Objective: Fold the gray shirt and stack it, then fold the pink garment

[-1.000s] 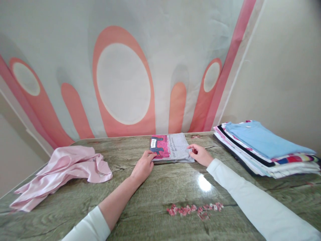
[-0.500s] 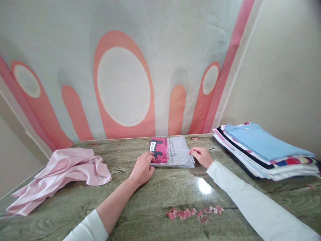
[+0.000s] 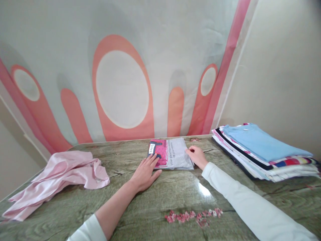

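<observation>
Grey shirt [image 3: 173, 154], folded, lies mid-table [image 3: 140, 217] between separated hands, long axis left-right; left hand [image 3: 144, 173] flat on left end, right hand [image 3: 197, 156] bent at right edge, pinch unclear.

Wood-grain tbl [image 3: 120, 217] w/ glare spot [image 3: 204, 190], grey/coral panel [image 3: 122, 90] behind, plain wall [image 3: 281, 73] at R.

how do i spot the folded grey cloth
On the table, look near the far edge, between the crumpled pink cloth and the stack of clothes. There, partly under the left hand, lies the folded grey cloth, the only one showing the word PARIS.
</observation>
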### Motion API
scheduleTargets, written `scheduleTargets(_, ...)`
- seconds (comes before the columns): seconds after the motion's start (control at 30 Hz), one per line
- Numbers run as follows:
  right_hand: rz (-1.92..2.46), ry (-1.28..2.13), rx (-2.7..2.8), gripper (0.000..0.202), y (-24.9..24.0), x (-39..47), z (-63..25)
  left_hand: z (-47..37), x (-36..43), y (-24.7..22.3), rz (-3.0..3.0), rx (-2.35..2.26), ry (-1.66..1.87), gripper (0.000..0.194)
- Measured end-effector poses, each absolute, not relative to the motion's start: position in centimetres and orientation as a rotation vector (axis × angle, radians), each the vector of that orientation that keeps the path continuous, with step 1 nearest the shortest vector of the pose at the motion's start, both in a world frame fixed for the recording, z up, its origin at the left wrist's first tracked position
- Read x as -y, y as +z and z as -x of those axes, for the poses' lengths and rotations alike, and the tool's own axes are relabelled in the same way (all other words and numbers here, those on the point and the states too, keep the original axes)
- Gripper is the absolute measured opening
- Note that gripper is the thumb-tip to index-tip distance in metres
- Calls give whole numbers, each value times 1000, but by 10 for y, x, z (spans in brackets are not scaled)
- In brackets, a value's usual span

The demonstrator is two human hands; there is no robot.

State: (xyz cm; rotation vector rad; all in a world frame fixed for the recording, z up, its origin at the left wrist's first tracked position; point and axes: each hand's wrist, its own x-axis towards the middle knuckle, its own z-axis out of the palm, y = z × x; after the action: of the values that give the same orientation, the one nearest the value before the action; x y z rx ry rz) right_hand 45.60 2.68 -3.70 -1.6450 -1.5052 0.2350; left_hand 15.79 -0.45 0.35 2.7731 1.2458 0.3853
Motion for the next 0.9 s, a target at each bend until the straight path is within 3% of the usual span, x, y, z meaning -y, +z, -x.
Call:
scheduleTargets(0.27,1731,193,1572,11,-41,-26,-458,-170,-32,15,-2741,-1350,651,44)
scheduleTargets(0.5,1757,195,1533,14,-38,-23,-461,-197,-68,-11,-2742,-1393,437,61)
scheduleTargets(0.67,1784,104,1617,15,-38,-28,-466,-195,-59,-15,-2738,-1370,463,61)
scheduleTargets(0.9,1813,349,1606,13,-33,-59,-472,-214,-19,-9,-2588,-1657,434,66)
